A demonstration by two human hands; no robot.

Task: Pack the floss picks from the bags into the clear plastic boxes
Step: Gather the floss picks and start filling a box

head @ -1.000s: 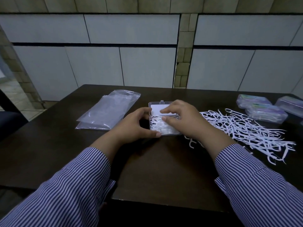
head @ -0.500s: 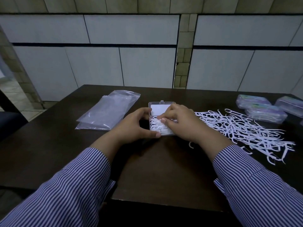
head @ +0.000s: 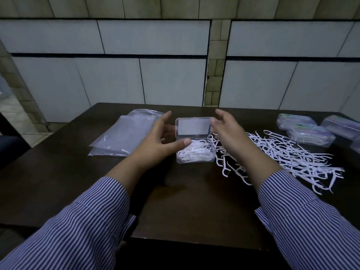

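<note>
Flanking the open clear box, both hands' fingers released; bags left, loose floss picks right.

Plain tiled room – dark wooden table, grey wall panels.

A dark wooden table stands against pale panelled walls (dim light).

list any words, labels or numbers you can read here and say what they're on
No text can be read.
Closed boxes at far right: green and purple labels under their lids, print too small and blurred to read.
Open box: white panel in its lid, no print to be made out.
Clear bags: no print visible.
</note>
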